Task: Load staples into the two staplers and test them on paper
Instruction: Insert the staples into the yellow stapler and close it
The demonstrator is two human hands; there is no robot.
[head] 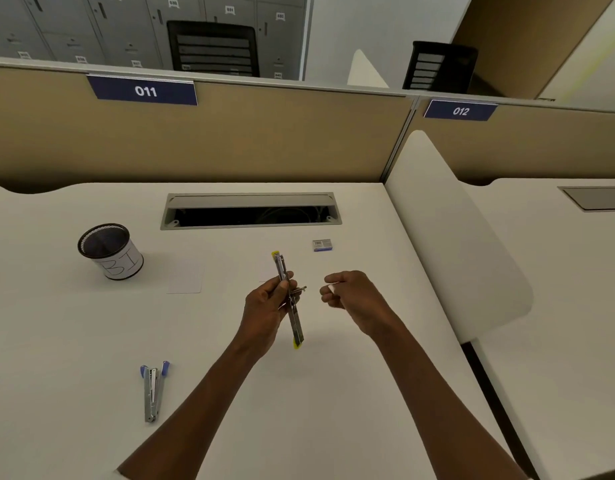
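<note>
Left hand (268,303) gripping the yellow stapler (289,299), swung fully open, above the desk (74,341). Right hand (347,299) just beside, fingers curled, maybe pinching something small. Blue stapler (153,393) lying opened near-left, staple box (322,244) further back.

Your yellow-tipped stapler (289,299) is swung fully open into one long metal strip, held above the desk, pointing away from you. The blue-tipped stapler (153,391) lies open on the desk near you, left. The small staple box (322,244) sits farther back, the white paper (184,276) to its left
</note>
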